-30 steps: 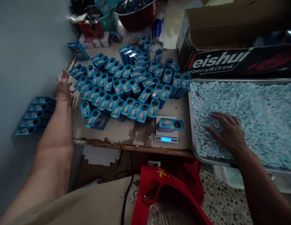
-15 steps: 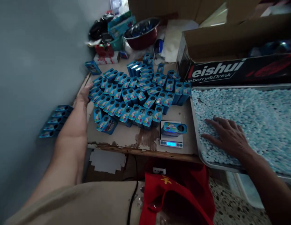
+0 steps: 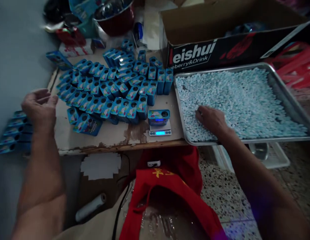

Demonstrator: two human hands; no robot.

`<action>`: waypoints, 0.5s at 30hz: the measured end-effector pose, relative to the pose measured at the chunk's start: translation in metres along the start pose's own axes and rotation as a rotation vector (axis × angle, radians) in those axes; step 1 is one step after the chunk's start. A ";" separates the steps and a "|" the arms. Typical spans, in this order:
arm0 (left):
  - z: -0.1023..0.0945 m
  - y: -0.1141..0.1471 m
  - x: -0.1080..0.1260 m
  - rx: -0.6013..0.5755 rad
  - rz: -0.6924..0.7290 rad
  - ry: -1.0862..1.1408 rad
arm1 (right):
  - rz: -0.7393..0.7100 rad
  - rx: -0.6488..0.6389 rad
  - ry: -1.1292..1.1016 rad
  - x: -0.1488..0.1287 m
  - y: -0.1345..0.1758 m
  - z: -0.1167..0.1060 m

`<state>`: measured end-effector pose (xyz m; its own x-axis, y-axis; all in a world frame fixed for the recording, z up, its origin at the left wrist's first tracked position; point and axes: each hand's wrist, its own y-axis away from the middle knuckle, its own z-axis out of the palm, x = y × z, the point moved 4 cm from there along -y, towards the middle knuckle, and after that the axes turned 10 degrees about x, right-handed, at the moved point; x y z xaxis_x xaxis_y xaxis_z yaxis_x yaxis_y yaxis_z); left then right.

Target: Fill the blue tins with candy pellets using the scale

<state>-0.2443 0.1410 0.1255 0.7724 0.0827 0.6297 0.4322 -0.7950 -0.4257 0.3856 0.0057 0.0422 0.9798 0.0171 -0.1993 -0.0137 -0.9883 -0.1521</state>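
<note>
My left hand (image 3: 41, 103) hovers off the left end of the rows of blue tins (image 3: 95, 103), holding nothing, its fingers loosely bent and apart from the thumb. My right hand (image 3: 211, 120) is bunched into the small pale blue and white candies (image 3: 244, 96), its fingers drawn together over some of them. A metal tray (image 3: 293, 96) holds these candies in a wide layer. One blue tin (image 3: 158, 115) with a round opening on top stands on the small white scale (image 3: 155, 132), whose display glows blue.
Behind the tray stands an open cardboard box (image 3: 194, 55). A red bowl (image 3: 117, 21) and a blue can (image 3: 138, 31) are at the back. More blue tins (image 3: 13, 133) sit at far left by the wall. A red apron (image 3: 169, 186) hangs below the wooden table edge (image 3: 120, 146).
My left hand has pulled back from the end of the tin rows. My right hand has gone from spread flat on the candies to bunched into them. The view has shifted to the right.
</note>
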 end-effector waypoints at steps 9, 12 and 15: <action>0.022 0.227 0.053 0.070 0.908 0.126 | 0.792 0.441 -1.211 0.060 -0.008 0.001; 0.061 0.254 0.065 -0.081 0.788 0.207 | 0.874 0.474 -1.575 0.068 -0.010 -0.004; 0.093 0.247 0.060 -0.081 0.504 0.185 | 0.874 0.492 -1.757 0.066 -0.013 0.004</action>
<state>-0.0477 0.0055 -0.0027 0.7769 -0.4219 0.4674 -0.0131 -0.7531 -0.6578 0.4496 0.0204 0.0276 -0.5322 0.0513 -0.8451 -0.6227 -0.7000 0.3497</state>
